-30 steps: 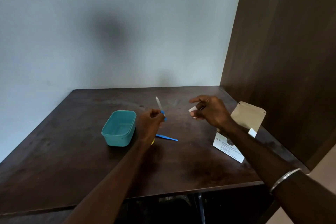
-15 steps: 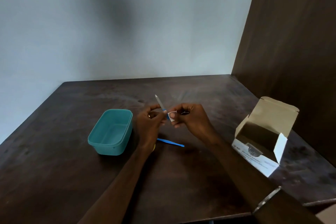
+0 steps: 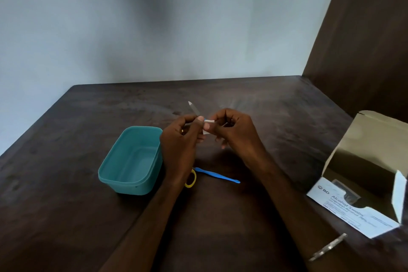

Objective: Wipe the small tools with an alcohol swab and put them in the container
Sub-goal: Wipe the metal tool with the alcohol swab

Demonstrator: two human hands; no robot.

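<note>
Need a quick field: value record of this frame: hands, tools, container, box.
left hand: holds slim metal tool, tip up
right hand: pinches white swab against the tool
container: teal, open, nothing visible inside, left of the hands
blue tool: flat on table, near the left wrist
yellow ring-shaped item: partly hidden under left wrist
swab box: open, at the right
</note>
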